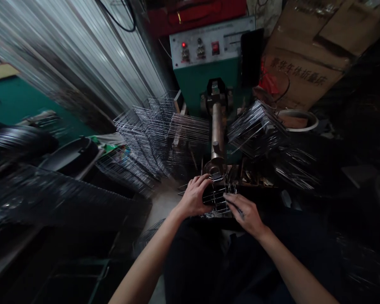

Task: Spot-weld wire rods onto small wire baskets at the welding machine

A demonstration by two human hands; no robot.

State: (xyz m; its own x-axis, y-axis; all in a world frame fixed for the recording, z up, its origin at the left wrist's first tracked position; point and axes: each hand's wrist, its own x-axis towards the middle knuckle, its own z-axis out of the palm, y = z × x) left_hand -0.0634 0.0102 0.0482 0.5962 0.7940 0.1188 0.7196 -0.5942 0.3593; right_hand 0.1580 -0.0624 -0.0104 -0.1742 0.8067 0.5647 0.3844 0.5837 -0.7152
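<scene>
A small wire rack (220, 198) of thin metal rods lies just below the round metal head (215, 166) of a green spot-welder-like machine (190, 84). My left hand (194, 196) curves around the rack's left side, its fingers at the upper edge by the head and its thumb lower down. On the other side, my right hand (245, 211) has its fingers drawn together, with the fingertips at the rack's right wires. Something thin and dark shows under those fingers, too unclear to name. The metal arm (217, 126) of the machine reaches down towards both hands.
Stacked wire racks (148, 131) stand to the left of the machine, and another stack (256, 131) leans on its right. A white bucket (297, 120) and a large cardboard box (304, 63) are farther right. A red light glows on the control panel (213, 40).
</scene>
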